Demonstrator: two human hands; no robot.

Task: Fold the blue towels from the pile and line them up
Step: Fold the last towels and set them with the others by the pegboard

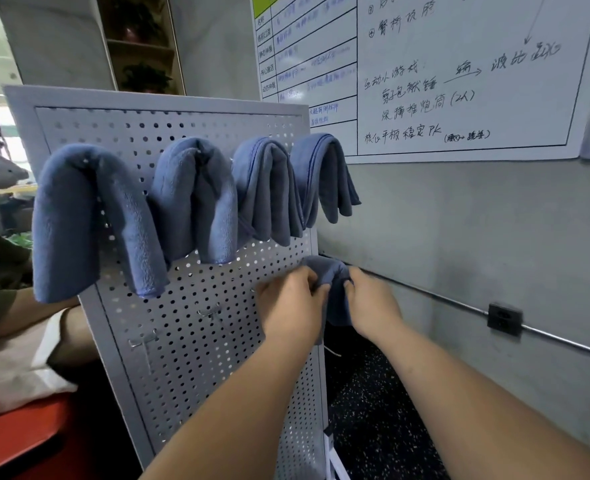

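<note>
Blue towel (333, 289): it hangs between your hands, low at the pegboard's (189, 306) right edge.
Left hand (291, 304): fingers pinched shut on the cloth.
Right hand (373, 299): pinched shut on it too.
Hung towels (196, 199): four sit in a row on top.
Do it well: keep both corners level, then fold evenly.
Room: the wall (477, 237) is near on your right; there is open space below.
</note>
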